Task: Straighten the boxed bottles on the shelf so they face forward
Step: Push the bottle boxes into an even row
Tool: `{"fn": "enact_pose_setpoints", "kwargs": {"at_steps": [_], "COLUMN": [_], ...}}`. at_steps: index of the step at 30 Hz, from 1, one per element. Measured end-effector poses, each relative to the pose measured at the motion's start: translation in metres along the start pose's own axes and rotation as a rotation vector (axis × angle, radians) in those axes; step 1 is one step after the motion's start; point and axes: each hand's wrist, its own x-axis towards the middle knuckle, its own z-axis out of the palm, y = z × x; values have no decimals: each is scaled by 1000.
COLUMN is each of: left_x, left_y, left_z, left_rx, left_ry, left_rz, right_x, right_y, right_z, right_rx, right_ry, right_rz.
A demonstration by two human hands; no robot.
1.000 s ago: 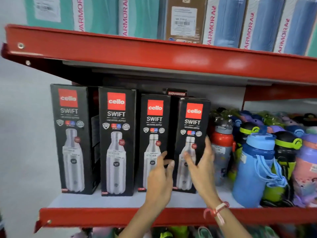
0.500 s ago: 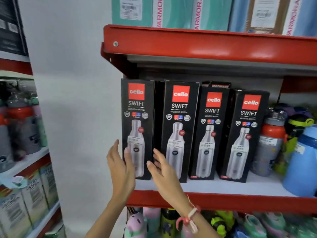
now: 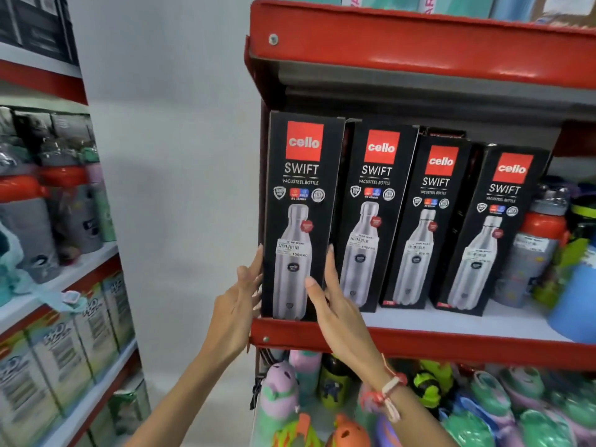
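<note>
Several black "cello SWIFT" bottle boxes stand in a row on a red shelf point(image 3: 451, 345). The leftmost box point(image 3: 301, 201) stands at the shelf's front left corner, its front facing me. My left hand point(image 3: 237, 311) presses flat against its left side. My right hand point(image 3: 335, 301) holds its right edge, thumb on the front, fingers between it and the second box point(image 3: 375, 201). The third box point(image 3: 430, 217) and fourth box point(image 3: 493, 227) stand further right and further back, leaning slightly.
Loose coloured bottles, one with a red cap point(image 3: 535, 243), crowd the shelf's right end. The upper red shelf point(image 3: 419, 46) overhangs the boxes. Kids' bottles point(image 3: 283, 391) fill the shelf below. Another rack point(image 3: 64, 285) stands at left across a white wall gap.
My hands moved from the two right boxes to the leftmost box and now clasp it on both sides. The view shifted left and closer.
</note>
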Motion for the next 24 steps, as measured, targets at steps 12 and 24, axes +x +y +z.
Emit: {"fn": "enact_pose_setpoints", "kwargs": {"at_steps": [12,24], "left_x": [-15,-46], "left_y": [-5,7], "left_z": [4,79], "left_rx": [244,499], "left_ry": [73,281], "left_rz": [96,479], "right_x": [-7,-11], "right_y": [17,60], "right_z": [0,-33], "right_rx": [-51,100], "right_ry": [36,474], "right_rz": [-94,-7]}}
